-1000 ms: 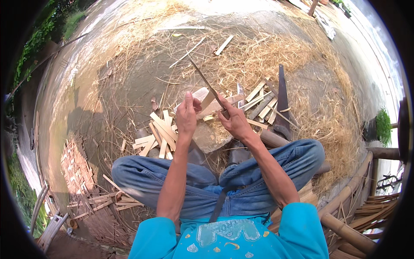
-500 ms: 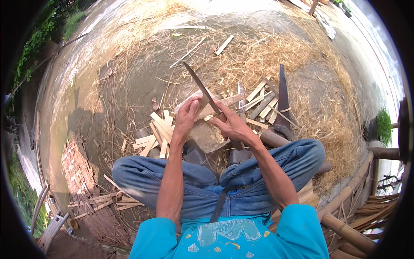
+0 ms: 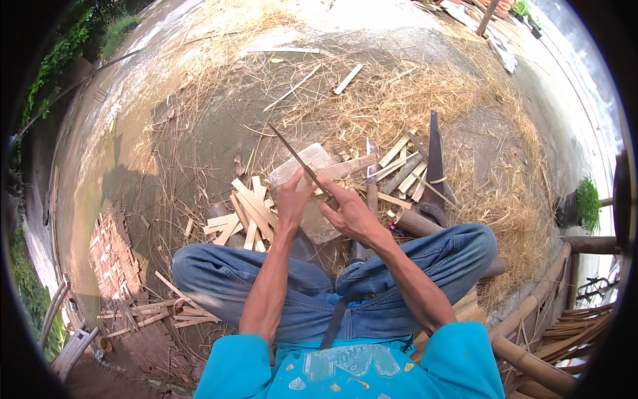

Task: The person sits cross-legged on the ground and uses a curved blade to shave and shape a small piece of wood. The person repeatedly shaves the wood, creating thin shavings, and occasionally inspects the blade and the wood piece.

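My right hand (image 3: 352, 211) is closed around the grip of a long dark-bladed knife (image 3: 290, 146), whose blade slants up and to the left with its thin edge toward me. Just left of it, my left hand (image 3: 292, 199) is closed, fingertips against or right beside the blade. What those fingers pinch, if anything, is hidden. Both hands are over a flat stone block (image 3: 312, 223) between my bent legs. Beyond them lies a pale whetstone-like slab (image 3: 299, 163), with a flat wooden piece (image 3: 349, 166) beside it.
Split bamboo strips (image 3: 251, 209) are piled left of the stone. On the right lie more strips (image 3: 399, 166), a second knife (image 3: 371, 163), a handsaw (image 3: 434, 159) and a thick bamboo pole (image 3: 419, 223). Shavings (image 3: 412, 93) cover the ground. A torn woven mat (image 3: 116, 259) lies left.
The knife has turned from showing its broad side to nearly edge-on, and its tip has dropped lower and to the left. Both hands have shifted slightly; the view has tilted a little.
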A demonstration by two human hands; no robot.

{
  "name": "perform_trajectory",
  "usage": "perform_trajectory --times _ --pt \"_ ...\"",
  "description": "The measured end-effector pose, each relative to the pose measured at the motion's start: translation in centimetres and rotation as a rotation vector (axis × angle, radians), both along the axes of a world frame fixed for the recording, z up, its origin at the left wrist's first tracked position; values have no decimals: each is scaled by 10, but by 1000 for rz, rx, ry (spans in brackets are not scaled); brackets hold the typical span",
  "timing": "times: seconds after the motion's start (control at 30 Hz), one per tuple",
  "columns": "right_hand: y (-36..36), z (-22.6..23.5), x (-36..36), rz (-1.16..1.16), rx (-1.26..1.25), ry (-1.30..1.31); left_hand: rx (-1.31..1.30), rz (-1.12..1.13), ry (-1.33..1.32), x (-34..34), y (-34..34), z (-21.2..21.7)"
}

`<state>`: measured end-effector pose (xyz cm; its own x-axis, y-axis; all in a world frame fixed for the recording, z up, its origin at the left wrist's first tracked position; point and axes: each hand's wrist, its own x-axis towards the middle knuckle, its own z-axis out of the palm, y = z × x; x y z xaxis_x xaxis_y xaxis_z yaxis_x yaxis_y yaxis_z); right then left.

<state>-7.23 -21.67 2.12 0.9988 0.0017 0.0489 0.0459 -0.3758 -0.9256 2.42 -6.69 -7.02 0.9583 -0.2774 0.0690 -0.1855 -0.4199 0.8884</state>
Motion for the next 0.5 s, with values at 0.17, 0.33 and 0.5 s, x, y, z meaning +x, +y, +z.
perform_trajectory --times 0.17,0.33,0.5 --pt "-6 10 -1 -30 -4 211 -124 24 83 -1 -4 2" --pt "0 4 0 -37 50 196 -68 -25 46 -4 -1 -4" --pt "2 -21 -12 -6 64 187 -79 6 -47 -4 -3 2"
